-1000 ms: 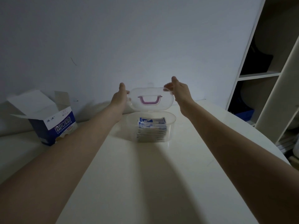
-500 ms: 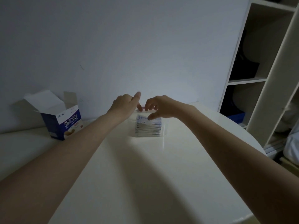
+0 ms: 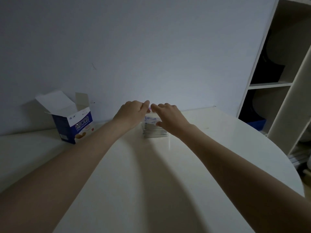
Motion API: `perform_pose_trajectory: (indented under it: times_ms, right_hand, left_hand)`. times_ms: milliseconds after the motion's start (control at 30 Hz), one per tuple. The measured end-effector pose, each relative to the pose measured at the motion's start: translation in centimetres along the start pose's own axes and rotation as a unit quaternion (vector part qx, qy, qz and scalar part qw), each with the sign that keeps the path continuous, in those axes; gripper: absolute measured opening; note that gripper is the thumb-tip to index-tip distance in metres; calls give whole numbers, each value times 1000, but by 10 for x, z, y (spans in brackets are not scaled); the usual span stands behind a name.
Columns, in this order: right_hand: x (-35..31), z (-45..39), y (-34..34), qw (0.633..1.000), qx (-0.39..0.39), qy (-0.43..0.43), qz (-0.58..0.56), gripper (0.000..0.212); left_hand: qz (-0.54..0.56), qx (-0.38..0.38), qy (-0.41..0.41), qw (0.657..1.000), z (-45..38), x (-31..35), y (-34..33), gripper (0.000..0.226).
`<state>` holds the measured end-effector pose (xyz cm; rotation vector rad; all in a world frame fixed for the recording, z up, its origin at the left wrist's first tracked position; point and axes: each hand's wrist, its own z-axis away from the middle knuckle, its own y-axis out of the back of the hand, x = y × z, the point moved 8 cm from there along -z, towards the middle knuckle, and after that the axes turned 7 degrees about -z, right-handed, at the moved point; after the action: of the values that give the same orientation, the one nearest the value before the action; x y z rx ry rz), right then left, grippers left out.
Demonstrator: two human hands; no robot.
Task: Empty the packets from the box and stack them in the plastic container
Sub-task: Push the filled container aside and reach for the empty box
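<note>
A clear plastic container stands near the back of the white table, holding a stack of blue-and-white packets. Its clear lid with a purple handle lies on top, mostly hidden by my hands. My left hand rests on the lid's left side with the fingers curled down. On the right side, my right hand presses flat, its thumb against the container's front. The blue-and-white cardboard box stands to the left with its top flaps open; its inside is hidden.
The round white table meets a pale wall at the back and curves away on the right. A white shelving unit with dark items stands at the far right. Something blue sits low in the shelf.
A second ago both hands held the lid above the open container. The lid has come down onto it, and both hands now lie on top, settled a little further since half a second ago.
</note>
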<state>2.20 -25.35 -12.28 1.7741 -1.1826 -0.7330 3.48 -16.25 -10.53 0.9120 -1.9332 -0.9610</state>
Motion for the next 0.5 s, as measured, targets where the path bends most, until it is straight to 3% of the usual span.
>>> perform_pose_trajectory:
  times_ms: [200, 267, 333, 400, 500]
  right_hand:
    - [-15, -51, -26, 999, 28, 27, -1, 43]
    - [-19, -64, -34, 999, 32, 27, 1, 41]
    - [-23, -76, -42, 999, 42, 23, 9, 43]
    - [-26, -84, -48, 999, 34, 12, 19, 43]
    - [-26, -92, -49, 999, -8, -11, 32, 43]
  left_hand:
    - [-87, -31, 9, 996, -18, -37, -4, 39]
    - [-187, -23, 7, 982, -21, -48, 3, 33]
    - [-326, 29, 16, 945, -18, -63, 18, 38]
    - [-402, 47, 97, 909, -10, -88, 36, 44]
    - [-383, -44, 253, 887, 12, -132, 44, 37]
